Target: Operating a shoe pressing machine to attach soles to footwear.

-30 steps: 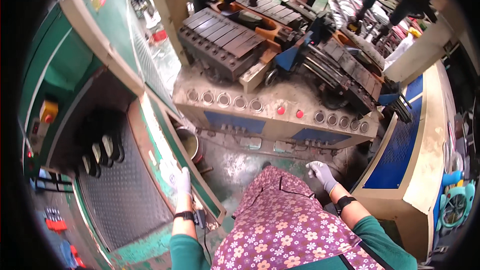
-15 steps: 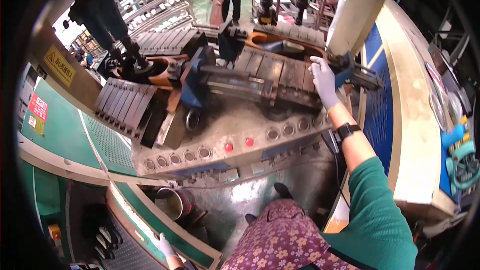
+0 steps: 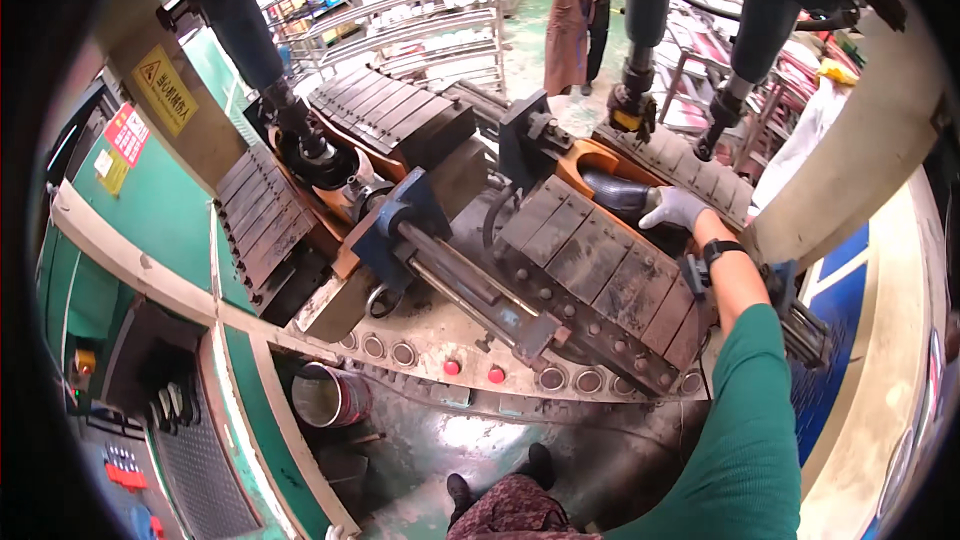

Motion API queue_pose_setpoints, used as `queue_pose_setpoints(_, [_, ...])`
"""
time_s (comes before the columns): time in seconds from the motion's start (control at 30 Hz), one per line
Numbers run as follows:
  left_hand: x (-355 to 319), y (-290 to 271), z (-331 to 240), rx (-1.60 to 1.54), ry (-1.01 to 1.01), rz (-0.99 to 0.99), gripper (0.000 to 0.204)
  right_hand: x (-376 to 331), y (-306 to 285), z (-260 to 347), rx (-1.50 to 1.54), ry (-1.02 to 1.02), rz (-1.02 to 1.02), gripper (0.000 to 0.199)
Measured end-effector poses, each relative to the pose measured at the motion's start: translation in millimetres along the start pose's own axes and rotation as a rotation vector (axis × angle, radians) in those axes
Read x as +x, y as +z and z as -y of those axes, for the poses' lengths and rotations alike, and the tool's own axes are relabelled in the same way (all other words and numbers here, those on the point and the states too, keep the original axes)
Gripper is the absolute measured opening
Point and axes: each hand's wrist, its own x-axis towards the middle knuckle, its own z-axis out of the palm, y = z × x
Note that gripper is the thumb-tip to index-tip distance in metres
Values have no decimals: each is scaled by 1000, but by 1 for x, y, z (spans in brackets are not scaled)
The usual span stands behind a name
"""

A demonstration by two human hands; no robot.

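Observation:
My right hand, in a pale glove, reaches into the right side of the machine. Its fingers are closed about the near end of a dark, shiny shoe-shaped piece, which lies between orange curved pads; part of the fingers is hidden. Beside them are dark metal plate blocks. Of my left hand only a small pale bit shows at the lower edge, and its fingers are cut off. The left station of the machine holds another dark rounded piece under a hanging rod.
Blue-grey press cylinders hang over the machine. Red buttons and round dials line its front panel. A bucket stands on the floor at left, near green panels. Beyond stand racks and a person in a brown apron.
My right hand has gone from above the plate blocks to the dark shoe-shaped piece. My left hand has dropped almost out of sight. The view has shifted, bringing the machine closer.

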Motion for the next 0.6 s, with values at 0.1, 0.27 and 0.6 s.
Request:
queue_pose_setpoints(0.1, [-49, 14, 11, 1, -297, 98, 32, 1, 5, -18, -209, 111, -222, 77])
queue_pose_setpoints(0.27, [-111, 32, 13, -28, -574, 156, 32, -30, 27, 38, -339, 146, -418, 78])
queue_pose_setpoints(0.6, [-30, 43, 34, -439, -212, -100, 29, -82, 37, 100, -572, -105, -765, 80])
